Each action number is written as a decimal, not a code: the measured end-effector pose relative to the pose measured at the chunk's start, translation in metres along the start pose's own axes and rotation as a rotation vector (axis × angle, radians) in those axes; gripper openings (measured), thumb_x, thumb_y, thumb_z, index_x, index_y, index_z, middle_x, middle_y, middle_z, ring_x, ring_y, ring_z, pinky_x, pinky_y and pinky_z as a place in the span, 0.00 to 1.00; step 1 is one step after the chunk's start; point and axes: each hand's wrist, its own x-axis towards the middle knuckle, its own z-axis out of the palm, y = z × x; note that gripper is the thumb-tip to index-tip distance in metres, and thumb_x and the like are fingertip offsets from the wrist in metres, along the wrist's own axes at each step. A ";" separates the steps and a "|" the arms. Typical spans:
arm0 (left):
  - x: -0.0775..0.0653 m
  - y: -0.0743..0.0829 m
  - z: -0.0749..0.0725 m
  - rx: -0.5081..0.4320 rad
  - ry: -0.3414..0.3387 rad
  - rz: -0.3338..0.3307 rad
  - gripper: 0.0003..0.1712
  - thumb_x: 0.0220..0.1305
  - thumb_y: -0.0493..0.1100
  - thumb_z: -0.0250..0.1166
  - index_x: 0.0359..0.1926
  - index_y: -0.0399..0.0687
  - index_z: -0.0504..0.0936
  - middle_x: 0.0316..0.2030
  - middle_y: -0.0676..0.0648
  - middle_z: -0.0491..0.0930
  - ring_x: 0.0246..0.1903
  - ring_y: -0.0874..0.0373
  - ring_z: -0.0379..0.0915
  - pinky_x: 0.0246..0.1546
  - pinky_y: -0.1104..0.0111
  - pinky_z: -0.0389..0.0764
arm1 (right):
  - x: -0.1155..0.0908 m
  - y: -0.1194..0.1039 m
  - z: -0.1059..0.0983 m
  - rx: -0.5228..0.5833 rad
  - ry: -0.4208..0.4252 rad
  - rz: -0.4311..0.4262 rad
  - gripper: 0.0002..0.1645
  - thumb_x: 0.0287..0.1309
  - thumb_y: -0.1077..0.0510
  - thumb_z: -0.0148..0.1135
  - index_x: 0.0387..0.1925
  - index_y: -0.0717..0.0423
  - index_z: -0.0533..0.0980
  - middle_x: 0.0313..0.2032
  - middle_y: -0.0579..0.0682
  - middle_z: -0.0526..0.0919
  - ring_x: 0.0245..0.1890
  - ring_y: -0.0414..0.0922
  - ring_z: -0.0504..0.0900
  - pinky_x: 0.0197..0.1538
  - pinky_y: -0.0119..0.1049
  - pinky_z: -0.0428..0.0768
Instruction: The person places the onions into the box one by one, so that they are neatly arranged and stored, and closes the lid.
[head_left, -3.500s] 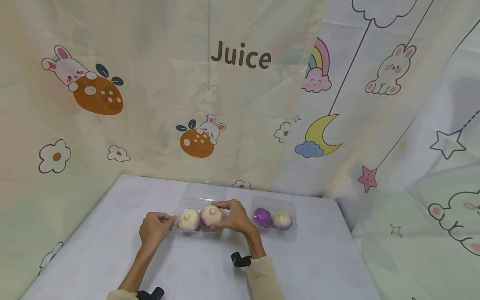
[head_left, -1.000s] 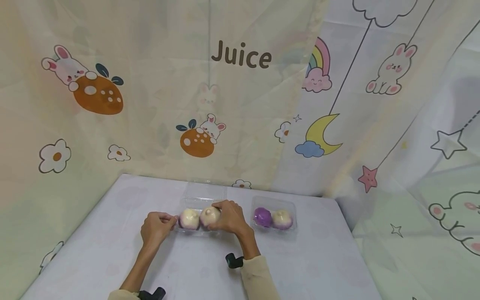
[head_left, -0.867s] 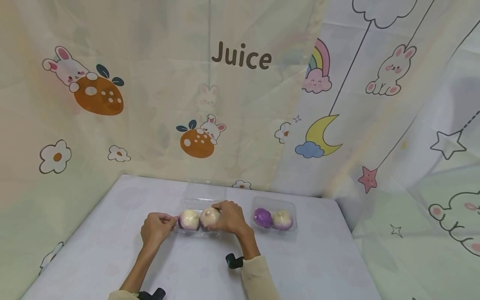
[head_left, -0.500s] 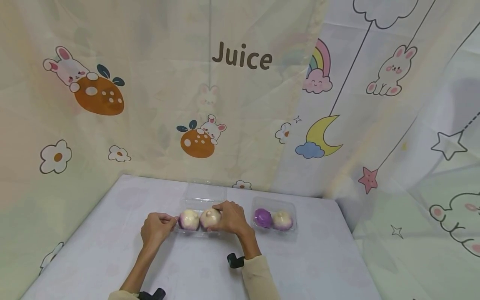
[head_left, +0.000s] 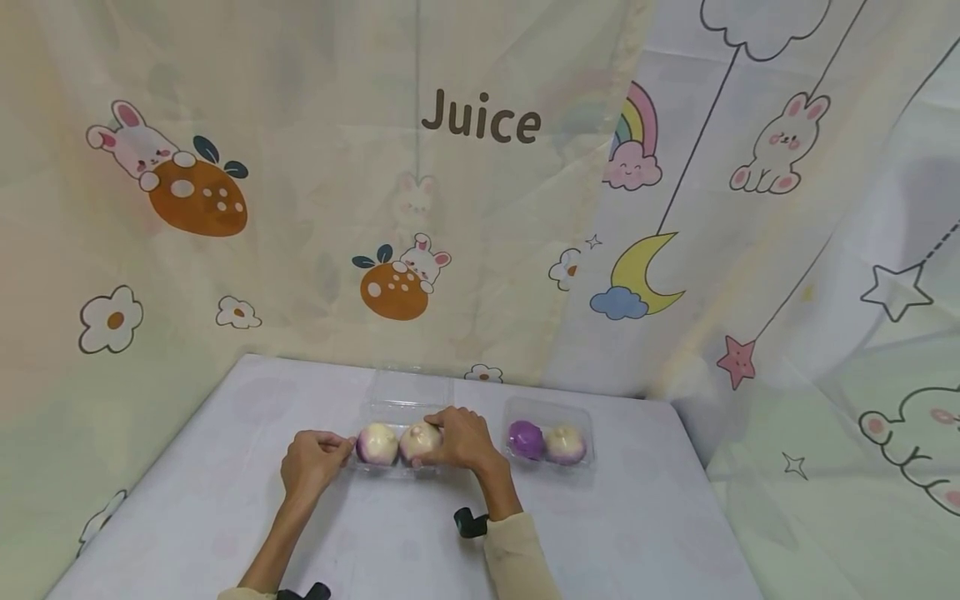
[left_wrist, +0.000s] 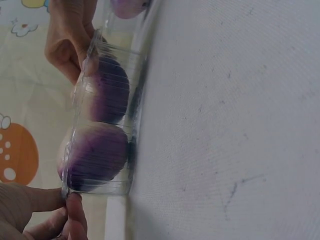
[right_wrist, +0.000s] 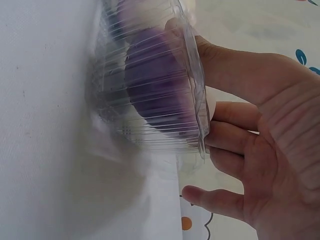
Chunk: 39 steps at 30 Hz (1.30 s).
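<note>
A clear plastic clamshell container (head_left: 397, 472) stands on the table with its lid (head_left: 412, 388) folded back behind it. In it, side by side, sit two round purple-and-white vegetables that look like turnips: a left turnip (head_left: 377, 444) and a right turnip (head_left: 421, 443). My left hand (head_left: 313, 461) pinches the container's left rim between thumb and fingertips, as the left wrist view shows. My right hand (head_left: 467, 442) holds the right turnip, thumb at its near side and fingers at its far side. In the right wrist view its purple underside (right_wrist: 150, 80) shows through the ribbed wall.
Right of my right hand stands a second clear container (head_left: 589, 425) with a purple round item (head_left: 526, 439) and a purple-and-white turnip (head_left: 565, 443) in it. A white cloth covers the table (head_left: 390, 542). Printed curtains (head_left: 315, 200) hang behind it and at its sides.
The right turnip has tilted, and my right hand has shifted slightly left with it since the oldest frame. The left turnip has turned, showing more purple. My left hand keeps its pinch.
</note>
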 end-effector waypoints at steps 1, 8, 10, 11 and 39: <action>0.000 0.000 0.000 0.001 0.002 -0.002 0.14 0.67 0.46 0.76 0.31 0.39 0.93 0.21 0.49 0.89 0.20 0.61 0.78 0.23 0.66 0.73 | 0.000 0.000 0.001 -0.002 0.000 -0.002 0.46 0.40 0.34 0.91 0.62 0.46 0.88 0.56 0.47 0.93 0.40 0.44 0.87 0.32 0.32 0.72; -0.001 -0.002 0.003 0.005 0.013 -0.012 0.14 0.66 0.47 0.76 0.30 0.42 0.93 0.20 0.51 0.89 0.20 0.62 0.78 0.25 0.66 0.72 | -0.003 0.002 0.002 -0.010 0.001 0.000 0.49 0.41 0.33 0.90 0.64 0.48 0.86 0.60 0.48 0.91 0.52 0.55 0.91 0.40 0.38 0.83; -0.002 -0.002 0.003 0.002 0.006 -0.012 0.14 0.66 0.47 0.76 0.30 0.41 0.93 0.21 0.51 0.89 0.20 0.61 0.78 0.24 0.66 0.72 | -0.003 0.002 0.002 -0.006 0.002 0.003 0.50 0.41 0.33 0.90 0.65 0.48 0.86 0.60 0.48 0.91 0.54 0.55 0.91 0.42 0.40 0.85; -0.003 -0.003 0.003 0.004 0.004 -0.014 0.14 0.66 0.47 0.76 0.30 0.42 0.93 0.21 0.51 0.89 0.20 0.61 0.78 0.24 0.66 0.73 | -0.004 0.003 0.003 0.000 0.003 0.005 0.50 0.41 0.32 0.90 0.65 0.48 0.86 0.61 0.48 0.91 0.54 0.55 0.91 0.42 0.41 0.85; 0.001 0.001 0.000 0.011 -0.016 0.009 0.13 0.68 0.46 0.75 0.30 0.41 0.93 0.21 0.49 0.89 0.20 0.61 0.78 0.25 0.66 0.73 | 0.007 0.014 0.002 0.752 0.458 0.186 0.43 0.73 0.51 0.71 0.74 0.76 0.68 0.71 0.73 0.76 0.72 0.66 0.80 0.73 0.54 0.81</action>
